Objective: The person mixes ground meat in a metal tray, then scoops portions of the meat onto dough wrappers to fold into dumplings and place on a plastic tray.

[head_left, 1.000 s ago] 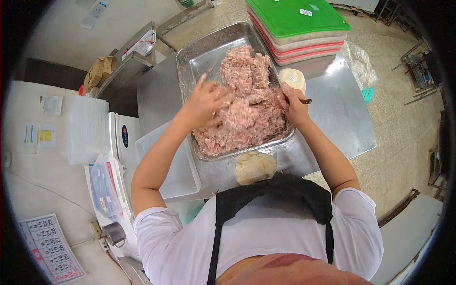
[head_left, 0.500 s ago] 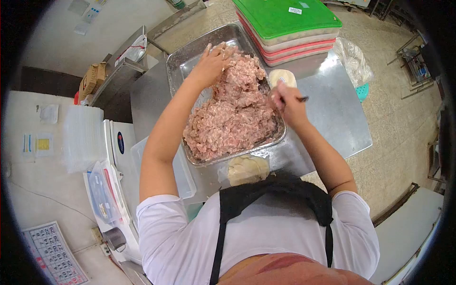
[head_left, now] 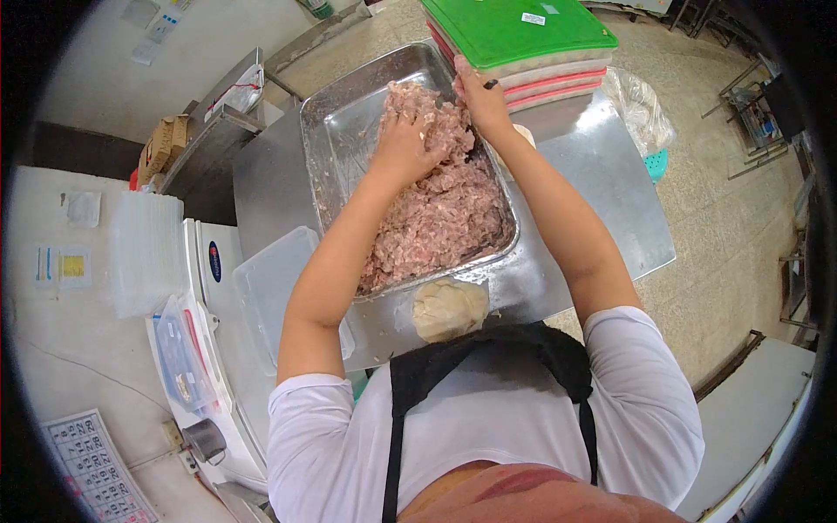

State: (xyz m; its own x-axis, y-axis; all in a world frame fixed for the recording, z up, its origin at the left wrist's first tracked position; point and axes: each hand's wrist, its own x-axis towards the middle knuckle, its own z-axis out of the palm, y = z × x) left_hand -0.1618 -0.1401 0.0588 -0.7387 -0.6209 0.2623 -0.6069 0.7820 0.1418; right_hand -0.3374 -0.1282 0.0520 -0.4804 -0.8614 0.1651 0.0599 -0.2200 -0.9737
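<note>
A deep metal tray (head_left: 336, 144) holds a big mass of pink ground meat (head_left: 436, 235). My left hand (head_left: 405, 150) lies on the meat toward the tray's far half, fingers spread and partly sunk in it. At the tray's far right edge, my right hand (head_left: 478, 94) is closed round a dark-handled tool (head_left: 491, 84). Only the end of its handle shows; the rest is hidden. A pale dough-like lump (head_left: 449, 309) on clear plastic sits before the tray's near edge. Behind my right forearm, another pale lump (head_left: 524, 133) is mostly covered.
The tray stands on a steel table (head_left: 602, 200). Stacked containers with a green lid (head_left: 523, 35) rise close beyond my right hand. A clear plastic lid (head_left: 279, 270) lies left of the tray, beside a white appliance (head_left: 222, 314). A clear plastic bag (head_left: 641, 109) is past the table's right side.
My right hand has moved away from me and left, from the tray's right side to its far right edge. My left hand has come nearer, and the meat has shifted, baring more tray at the left.
</note>
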